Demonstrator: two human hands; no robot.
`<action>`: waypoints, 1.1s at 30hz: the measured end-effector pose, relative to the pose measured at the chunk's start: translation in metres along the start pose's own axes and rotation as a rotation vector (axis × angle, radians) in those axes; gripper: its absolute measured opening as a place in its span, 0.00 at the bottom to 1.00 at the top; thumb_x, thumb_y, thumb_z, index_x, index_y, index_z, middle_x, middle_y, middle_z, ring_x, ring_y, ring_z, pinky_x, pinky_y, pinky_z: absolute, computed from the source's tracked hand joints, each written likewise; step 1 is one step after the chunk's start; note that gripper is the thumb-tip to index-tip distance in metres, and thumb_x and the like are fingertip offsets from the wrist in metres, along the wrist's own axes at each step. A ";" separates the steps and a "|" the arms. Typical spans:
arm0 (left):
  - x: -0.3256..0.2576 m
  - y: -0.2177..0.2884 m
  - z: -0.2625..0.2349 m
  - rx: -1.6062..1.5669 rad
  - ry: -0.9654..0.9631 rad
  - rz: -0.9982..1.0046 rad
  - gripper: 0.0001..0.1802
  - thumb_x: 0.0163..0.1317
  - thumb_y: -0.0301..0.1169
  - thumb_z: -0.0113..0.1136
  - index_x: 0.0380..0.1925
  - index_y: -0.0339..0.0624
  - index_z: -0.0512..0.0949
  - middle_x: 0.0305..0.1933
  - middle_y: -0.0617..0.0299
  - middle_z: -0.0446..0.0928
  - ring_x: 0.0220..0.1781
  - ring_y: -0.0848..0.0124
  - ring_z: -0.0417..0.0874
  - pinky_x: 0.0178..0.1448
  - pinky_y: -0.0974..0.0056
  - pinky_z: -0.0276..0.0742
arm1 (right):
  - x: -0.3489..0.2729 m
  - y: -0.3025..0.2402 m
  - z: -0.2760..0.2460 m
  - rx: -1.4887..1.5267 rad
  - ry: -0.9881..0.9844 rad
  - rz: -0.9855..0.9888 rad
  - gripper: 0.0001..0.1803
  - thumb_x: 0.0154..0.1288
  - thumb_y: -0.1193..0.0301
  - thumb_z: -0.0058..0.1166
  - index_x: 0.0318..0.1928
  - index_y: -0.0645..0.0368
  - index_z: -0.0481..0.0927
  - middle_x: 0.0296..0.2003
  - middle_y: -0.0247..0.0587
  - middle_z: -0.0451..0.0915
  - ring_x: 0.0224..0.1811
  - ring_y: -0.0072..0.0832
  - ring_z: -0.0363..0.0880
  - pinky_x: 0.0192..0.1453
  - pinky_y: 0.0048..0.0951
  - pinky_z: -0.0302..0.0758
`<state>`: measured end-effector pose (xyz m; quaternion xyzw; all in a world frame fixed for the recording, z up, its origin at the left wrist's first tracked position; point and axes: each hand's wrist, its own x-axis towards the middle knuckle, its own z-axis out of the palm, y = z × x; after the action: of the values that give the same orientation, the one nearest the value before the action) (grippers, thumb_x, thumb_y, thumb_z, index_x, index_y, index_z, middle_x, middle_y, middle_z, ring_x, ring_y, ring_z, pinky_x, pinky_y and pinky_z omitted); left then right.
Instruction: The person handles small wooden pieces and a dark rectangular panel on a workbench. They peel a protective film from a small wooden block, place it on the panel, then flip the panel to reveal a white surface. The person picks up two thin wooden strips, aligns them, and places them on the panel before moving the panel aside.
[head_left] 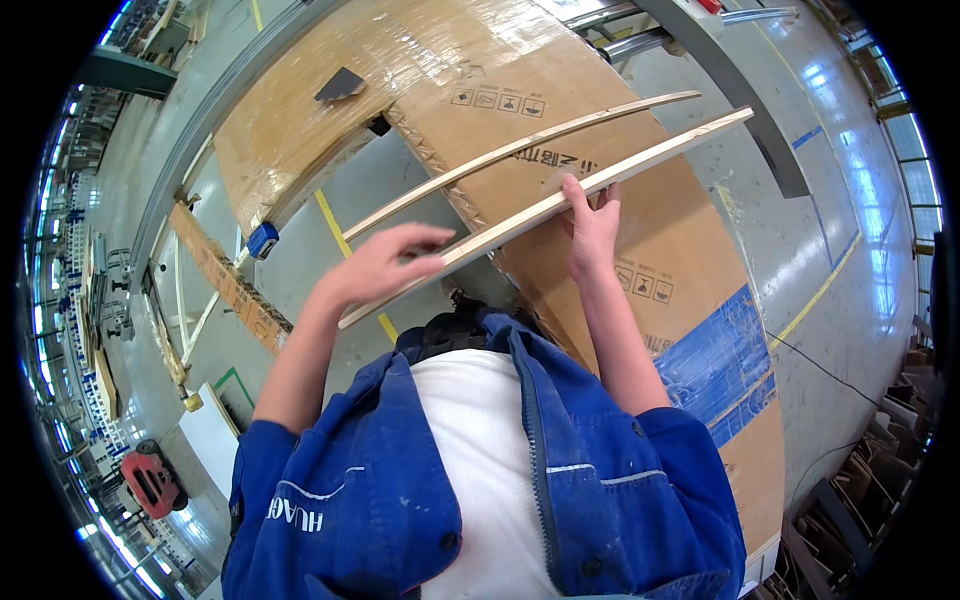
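Upper centre of frame: big brown cardboard package (600, 200), plastic-wrapped at its upper left, dark handling symbols printed near top and mid-right, blue tape patch (720, 365) at lower right. Two long pale wooden slats run diagonally across it. Lower slat (560, 205) is held at both hands; upper slat (520, 150) lies just beyond, untouched. Left hand (385, 265), mid-left, fingers curled over the slat's low end. Right hand (593, 225), centre, fingers pinching the slat's middle, forearm upright. Blue tape roll (263, 240) left; red tool (150, 482) on grey floor (840, 200), lower left.
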<state>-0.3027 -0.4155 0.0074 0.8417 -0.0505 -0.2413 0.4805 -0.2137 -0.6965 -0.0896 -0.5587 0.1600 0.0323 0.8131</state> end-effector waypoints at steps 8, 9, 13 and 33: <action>-0.067 -0.026 0.011 -0.004 0.155 -0.291 0.22 0.74 0.41 0.63 0.61 0.39 0.83 0.53 0.51 0.87 0.54 0.60 0.86 0.60 0.59 0.80 | 0.036 -0.018 -0.024 -0.064 0.071 0.049 0.41 0.69 0.60 0.70 0.74 0.60 0.63 0.66 0.40 0.70 0.63 0.29 0.72 0.62 0.39 0.74; -0.068 -0.029 0.013 0.006 0.174 -0.277 0.22 0.74 0.41 0.63 0.60 0.40 0.84 0.52 0.51 0.87 0.53 0.60 0.86 0.59 0.59 0.80 | 0.039 -0.024 -0.027 -0.115 0.077 0.051 0.37 0.73 0.56 0.66 0.73 0.57 0.65 0.67 0.36 0.70 0.64 0.29 0.71 0.62 0.41 0.74; -0.067 -0.031 0.012 0.053 0.196 -0.225 0.21 0.75 0.42 0.62 0.59 0.42 0.85 0.51 0.50 0.87 0.51 0.58 0.87 0.58 0.59 0.80 | 0.053 -0.029 -0.035 -0.125 0.166 0.065 0.30 0.76 0.51 0.60 0.69 0.50 0.69 0.60 0.27 0.72 0.63 0.25 0.70 0.64 0.44 0.73; -0.057 -0.018 0.018 0.551 0.092 -0.267 0.27 0.64 0.38 0.69 0.64 0.55 0.79 0.56 0.56 0.85 0.59 0.53 0.84 0.61 0.49 0.82 | 0.135 -0.048 -0.087 -0.114 0.261 -0.012 0.22 0.71 0.58 0.67 0.58 0.48 0.75 0.49 0.27 0.79 0.53 0.22 0.76 0.50 0.36 0.74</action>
<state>-0.3634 -0.4021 0.0046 0.9494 0.0188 -0.2413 0.2000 -0.0944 -0.8112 -0.1146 -0.6046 0.2587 -0.0365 0.7524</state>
